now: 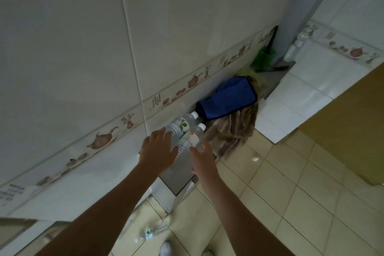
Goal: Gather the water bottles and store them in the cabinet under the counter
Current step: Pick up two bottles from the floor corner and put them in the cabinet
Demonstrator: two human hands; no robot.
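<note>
Two clear water bottles with white caps lie side by side on a low tiled ledge (pixel 180 183) by the wall. The left bottle (pixel 181 126) carries a white and green label; the right bottle (pixel 194 134) lies beside it. My left hand (pixel 159 149) reaches with spread fingers onto the left bottle's base. My right hand (pixel 202 158) reaches in with straight fingers at the right bottle's base. Neither hand grips a bottle. Another bottle (pixel 155 231) lies on the floor near my feet.
A blue bag (pixel 228 97) and a brown towel (pixel 230 131) lie on the ledge just beyond the bottles. A green cloth (pixel 262 58) sits in the corner by a grey pipe (pixel 291 16). A wooden door (pixel 353 131) stands at right over the beige tiled floor (pixel 291 193).
</note>
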